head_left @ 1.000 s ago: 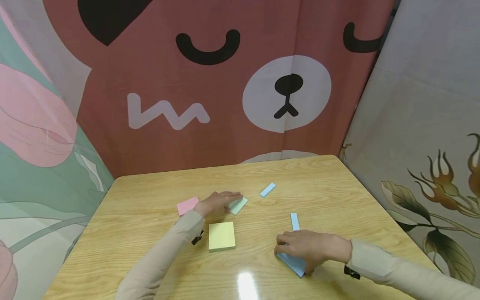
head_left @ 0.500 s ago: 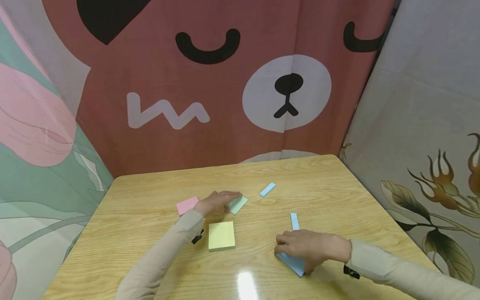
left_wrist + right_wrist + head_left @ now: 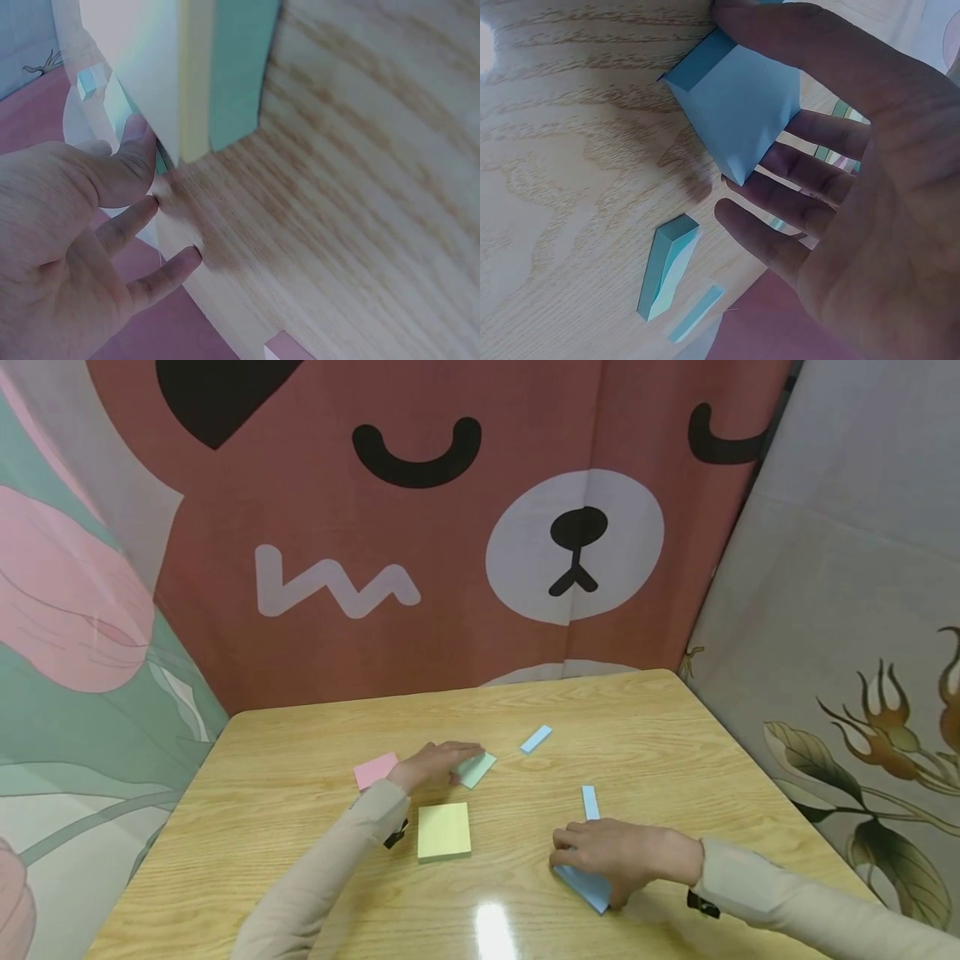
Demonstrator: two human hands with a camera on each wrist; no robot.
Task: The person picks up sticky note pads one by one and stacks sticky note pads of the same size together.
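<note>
Right hand (image 3: pixel 611 850) grips a blue sticky-note pad (image 3: pixel 587 885) on the table (image 3: pixel 660 760), one corner pointing nearward.
The right wrist view shows the face its palm hides overhead; left hand (image 3: pixel 431 765) apparently pinches a green pad (image 3: pixel 477 770).

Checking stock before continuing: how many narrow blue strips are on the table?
2. The near strip lies just beyond the right hand; the far strip sits farther back, to the right of the green pad. That hand or the left hand could hide more.

Blue pad (image 3: pixel 587 887), askew in right hand (image 3: pixel 613 850), pale green pad (image 3: pixel 478 770) (partly hidden), in left hand (image 3: pixel 432 765)
</note>
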